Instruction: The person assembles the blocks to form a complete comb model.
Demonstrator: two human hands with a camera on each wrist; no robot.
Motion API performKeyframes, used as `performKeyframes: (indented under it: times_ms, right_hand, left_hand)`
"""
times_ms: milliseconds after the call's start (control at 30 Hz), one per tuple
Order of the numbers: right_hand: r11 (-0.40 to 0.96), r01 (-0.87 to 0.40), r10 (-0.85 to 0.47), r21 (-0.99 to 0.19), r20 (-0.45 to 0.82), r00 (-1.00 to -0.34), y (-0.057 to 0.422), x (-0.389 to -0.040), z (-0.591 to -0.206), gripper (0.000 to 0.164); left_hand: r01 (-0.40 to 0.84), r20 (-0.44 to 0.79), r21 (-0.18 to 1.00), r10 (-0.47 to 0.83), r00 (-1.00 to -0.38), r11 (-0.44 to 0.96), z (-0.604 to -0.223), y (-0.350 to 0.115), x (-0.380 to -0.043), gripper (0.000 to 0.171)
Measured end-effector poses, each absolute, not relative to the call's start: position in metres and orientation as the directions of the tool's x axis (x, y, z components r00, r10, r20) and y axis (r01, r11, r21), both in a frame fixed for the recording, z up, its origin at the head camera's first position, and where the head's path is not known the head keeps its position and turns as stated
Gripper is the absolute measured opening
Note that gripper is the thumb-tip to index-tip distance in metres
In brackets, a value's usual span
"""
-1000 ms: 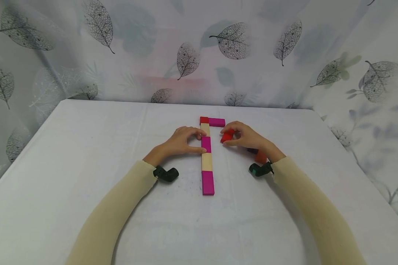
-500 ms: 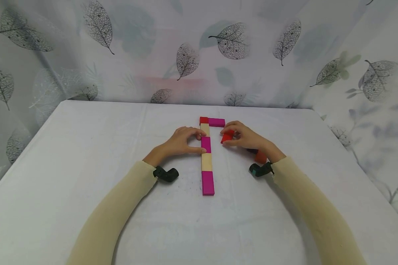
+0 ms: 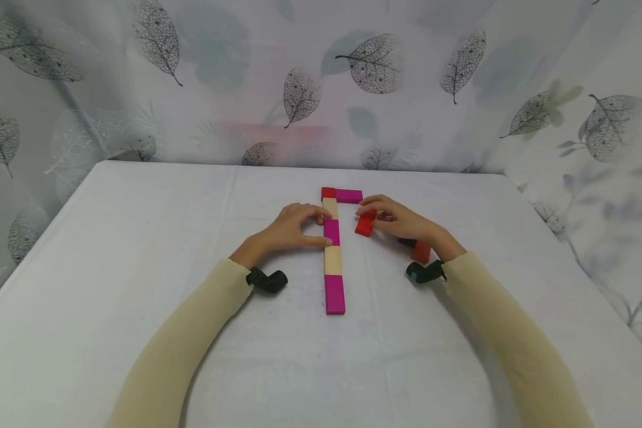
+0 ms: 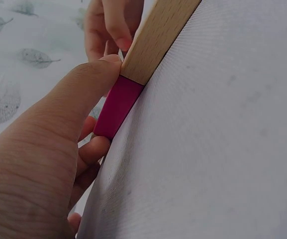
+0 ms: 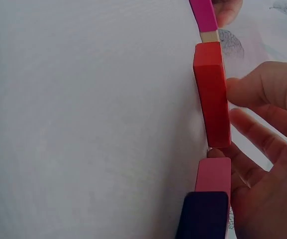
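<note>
Magenta block lengthwise within left grip

A row of blocks on white

From my end I see a white-covered table. From 6 to 12 o'clock runs a touching row: near magenta block, near wooden block, middle magenta block, far wooden block, small red block; at its 3 o'clock, an end magenta block. Towards 3 from mid-row lie a loose red block, then pink block, dark block and orange block, partly hidden.
</note>
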State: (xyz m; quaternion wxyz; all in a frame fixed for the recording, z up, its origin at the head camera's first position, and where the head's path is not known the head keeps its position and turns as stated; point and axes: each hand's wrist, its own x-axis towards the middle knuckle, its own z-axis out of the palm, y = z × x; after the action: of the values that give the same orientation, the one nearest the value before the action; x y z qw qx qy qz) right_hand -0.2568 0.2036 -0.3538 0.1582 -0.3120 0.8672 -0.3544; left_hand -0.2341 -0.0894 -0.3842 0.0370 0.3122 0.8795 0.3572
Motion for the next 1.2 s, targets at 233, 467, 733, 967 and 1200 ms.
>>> performKeyframes:
  times_ms: [233, 467, 733, 967, 1200]
  right_hand:
    - [0.552, -0.435, -0.659, -0.712, -0.053, -0.750, 0.2039, -0.2558, -0.3535, 0.043]
    - [0.562, -0.420, -0.643, -0.712, -0.057, -0.764, 0.2044, -0.2568, -0.3549, 0.043]
    - [0.565, -0.424, -0.634, -0.707, -0.044, -0.772, 0.2019, -0.2551, -0.3541, 0.042]
    - [0.561, -0.451, -0.639, -0.694, -0.016, -0.769, 0.1997, -0.2538, -0.3539, 0.041]
    - [0.569, -0.467, -0.633, -0.677, 0.001, -0.774, 0.1981, -0.2530, -0.3544, 0.041]
  left_hand:
    - [0.521, 0.152, 0.649, 0.577, -0.803, 0.554, -0.3835, -0.0893, -0.2342, 0.055]
    - [0.520, 0.152, 0.650, 0.577, -0.803, 0.553, -0.3820, -0.0891, -0.2334, 0.056]
    - [0.525, 0.157, 0.653, 0.580, -0.799, 0.546, -0.3820, -0.0890, -0.2338, 0.056]
    - [0.529, 0.163, 0.648, 0.579, -0.799, 0.548, -0.3829, -0.0897, -0.2347, 0.056]
    - [0.530, 0.170, 0.654, 0.577, -0.799, 0.541, -0.3832, -0.0891, -0.2338, 0.056]
